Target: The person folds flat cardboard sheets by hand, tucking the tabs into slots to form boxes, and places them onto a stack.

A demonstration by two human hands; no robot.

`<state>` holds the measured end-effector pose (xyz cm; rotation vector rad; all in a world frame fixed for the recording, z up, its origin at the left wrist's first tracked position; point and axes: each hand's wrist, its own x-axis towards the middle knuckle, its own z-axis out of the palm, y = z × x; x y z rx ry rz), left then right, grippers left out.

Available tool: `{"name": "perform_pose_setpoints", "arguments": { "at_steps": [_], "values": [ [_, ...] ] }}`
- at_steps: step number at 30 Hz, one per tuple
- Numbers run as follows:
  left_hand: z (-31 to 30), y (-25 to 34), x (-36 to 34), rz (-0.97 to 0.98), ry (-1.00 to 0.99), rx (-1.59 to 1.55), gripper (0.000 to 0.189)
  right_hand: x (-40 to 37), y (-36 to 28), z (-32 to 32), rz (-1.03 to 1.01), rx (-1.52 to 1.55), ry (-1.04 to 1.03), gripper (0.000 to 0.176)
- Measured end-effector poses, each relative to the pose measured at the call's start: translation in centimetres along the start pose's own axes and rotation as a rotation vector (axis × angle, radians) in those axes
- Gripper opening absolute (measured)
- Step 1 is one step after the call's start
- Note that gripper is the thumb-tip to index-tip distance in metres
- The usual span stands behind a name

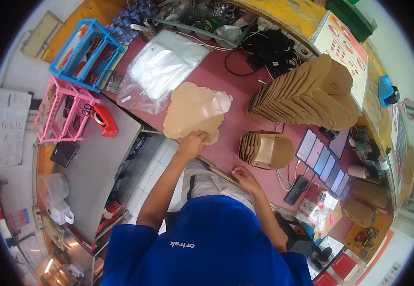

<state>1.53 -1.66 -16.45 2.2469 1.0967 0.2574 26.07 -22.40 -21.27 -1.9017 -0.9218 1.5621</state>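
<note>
My left hand point(192, 144) has its fingers pressed on the lower edge of a flat brown cardboard sheet point(192, 112), at the front of the red table. My right hand point(245, 178) is at the table's front edge, its fingers curled; whether it holds anything is too small to tell. Just above my right hand stands a short stack of folded brown cardboard boxes point(267, 150). Behind that leans a much longer stack of nested brown boxes point(302, 93).
Clear plastic bags point(164, 62) lie behind the sheet. Several phones point(322, 162) and a black power bank point(296, 190) are at the right. Blue point(80, 57) and pink point(64, 112) racks stand at the left, near a red tape dispenser point(106, 123). Black cables point(269, 50) lie at the back.
</note>
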Motion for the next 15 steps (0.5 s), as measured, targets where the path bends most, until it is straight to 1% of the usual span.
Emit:
{"name": "perform_pose_setpoints", "arguments": {
  "at_steps": [2,3,5,6,8,9,11,12,14,15],
  "values": [
    [-0.2,-0.4,0.4,0.028,0.098,-0.056,0.034,0.5,-0.9,0.6,-0.016,-0.082,-0.033,0.038],
    [-0.5,-0.5,0.8,0.036,0.091,-0.056,0.034,0.9,-1.3,1.1,-0.013,-0.076,-0.025,0.038],
    [-1.4,-0.8,1.4,-0.101,0.086,-0.053,0.025,1.7,-2.0,2.3,-0.022,-0.111,-0.005,0.043],
    [-1.9,-0.8,1.7,-0.09,0.079,-0.052,0.025,2.2,-2.4,2.8,-0.02,-0.104,0.005,0.043],
    [-3.0,-0.7,2.1,-0.128,0.09,-0.097,0.021,3.1,-3.3,3.8,-0.024,-0.102,-0.001,0.047],
    [-3.8,-0.8,2.4,-0.11,0.083,-0.096,0.021,3.3,-3.8,4.3,-0.024,-0.094,0.017,0.047],
    [-4.9,-1.0,2.9,-0.198,-0.051,-0.149,0.027,3.9,-4.3,5.2,0.021,-0.13,0.069,0.04],
    [-5.1,-1.4,3.0,-0.178,-0.058,-0.15,0.027,4.1,-4.3,5.7,0.023,-0.123,0.089,0.04],
    [-5.3,-2.9,3.4,-0.198,-0.13,-0.338,0.024,4.6,-4.3,6.8,0.049,-0.011,0.098,0.042],
    [-5.3,-3.5,3.8,-0.179,-0.133,-0.339,0.024,4.8,-4.2,6.9,0.046,-0.007,0.116,0.042]
  ]
}}
